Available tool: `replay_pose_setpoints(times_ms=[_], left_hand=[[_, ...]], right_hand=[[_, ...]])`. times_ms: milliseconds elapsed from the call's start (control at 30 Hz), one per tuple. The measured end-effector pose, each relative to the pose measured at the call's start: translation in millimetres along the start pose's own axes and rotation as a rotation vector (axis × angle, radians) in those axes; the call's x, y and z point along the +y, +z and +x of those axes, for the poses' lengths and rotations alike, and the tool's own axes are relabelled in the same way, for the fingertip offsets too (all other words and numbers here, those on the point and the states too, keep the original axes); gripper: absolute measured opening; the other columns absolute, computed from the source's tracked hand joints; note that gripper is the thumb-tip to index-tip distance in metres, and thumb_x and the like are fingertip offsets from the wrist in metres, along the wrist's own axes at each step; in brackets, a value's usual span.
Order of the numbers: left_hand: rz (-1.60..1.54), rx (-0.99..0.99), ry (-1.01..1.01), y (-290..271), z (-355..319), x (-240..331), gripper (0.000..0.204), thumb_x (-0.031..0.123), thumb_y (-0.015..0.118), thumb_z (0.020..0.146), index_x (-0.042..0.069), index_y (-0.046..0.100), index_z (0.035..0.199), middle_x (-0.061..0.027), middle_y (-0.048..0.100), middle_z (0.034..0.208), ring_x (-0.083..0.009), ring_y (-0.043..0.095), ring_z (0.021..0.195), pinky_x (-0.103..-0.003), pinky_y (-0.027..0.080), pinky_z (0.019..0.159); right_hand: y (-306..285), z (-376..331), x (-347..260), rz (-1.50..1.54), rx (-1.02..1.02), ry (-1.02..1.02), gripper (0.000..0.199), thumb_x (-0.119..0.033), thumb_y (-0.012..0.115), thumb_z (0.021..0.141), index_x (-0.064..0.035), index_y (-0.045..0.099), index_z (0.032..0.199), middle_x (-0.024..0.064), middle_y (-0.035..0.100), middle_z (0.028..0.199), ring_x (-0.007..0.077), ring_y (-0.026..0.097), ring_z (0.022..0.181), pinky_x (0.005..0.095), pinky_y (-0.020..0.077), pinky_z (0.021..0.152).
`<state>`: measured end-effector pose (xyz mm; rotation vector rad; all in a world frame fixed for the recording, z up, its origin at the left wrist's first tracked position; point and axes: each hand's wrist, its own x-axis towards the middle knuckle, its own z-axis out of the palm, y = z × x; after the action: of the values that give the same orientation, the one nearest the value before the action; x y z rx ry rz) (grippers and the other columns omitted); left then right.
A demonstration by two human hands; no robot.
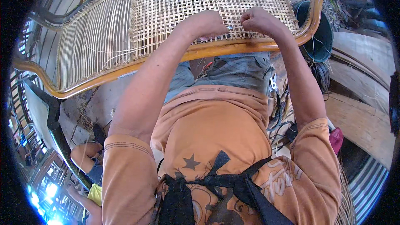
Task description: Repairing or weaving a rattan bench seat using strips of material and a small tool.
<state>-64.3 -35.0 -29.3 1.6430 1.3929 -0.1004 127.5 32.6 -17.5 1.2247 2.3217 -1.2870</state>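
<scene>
A woven cane panel (175,8) stretches over a curved, varnished wooden frame (225,50) across my lap. Its right section is an open square weave; the left section (93,37) shows mostly parallel strands. Both of my hands rest at the weave near the frame's close rail, a short gap apart. My left hand (207,23) is closed, with a small pale, shiny tip showing by its fingers. Curled closed over the cane, my right hand (260,20) hides whatever its fingers hold. Loose cane strands (118,54) trail along the panel's lower left edge.
A dark green bucket (321,37) stands beyond the frame's right end. Light-handled cutters (273,83) lie right of my leg, near dark coiled cords. Wooden boards (362,112) lie at the right. Another person's bent knee (83,156) is at the lower left.
</scene>
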Motion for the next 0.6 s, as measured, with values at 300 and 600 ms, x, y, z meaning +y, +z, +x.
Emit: replay_pose_setpoints(times_ms=[300, 600], left_hand=[[-0.051, 0.034, 0.021, 1.6, -3.5, 0.3, 0.036, 0.034, 0.053, 0.077, 0.000, 0.063, 0.071, -0.0104, 0.059, 0.057, -0.0212, 0.057, 0.047, -0.034, 0.050, 0.050], [-0.023, 0.093, 0.022, 1.3, -8.7, 8.4, 0.030, 0.027, 0.050, 0.072, 0.002, 0.060, 0.059, -0.0114, 0.055, 0.049, -0.0225, 0.057, 0.046, -0.035, 0.049, 0.054]], right_hand=[[4.6, -7.8, 0.6, 0.110, 0.069, -0.001, 0.016, -0.015, 0.056, 0.069, -0.0007, 0.061, 0.072, -0.0024, 0.050, 0.059, 0.0081, 0.042, 0.055, 0.0258, 0.0364, 0.050], [5.3, -5.6, -4.6, 0.052, 0.036, -0.004, 0.019, -0.015, 0.056, 0.067, 0.0029, 0.059, 0.071, 0.0019, 0.049, 0.055, 0.0118, 0.043, 0.052, 0.0305, 0.0372, 0.048]])
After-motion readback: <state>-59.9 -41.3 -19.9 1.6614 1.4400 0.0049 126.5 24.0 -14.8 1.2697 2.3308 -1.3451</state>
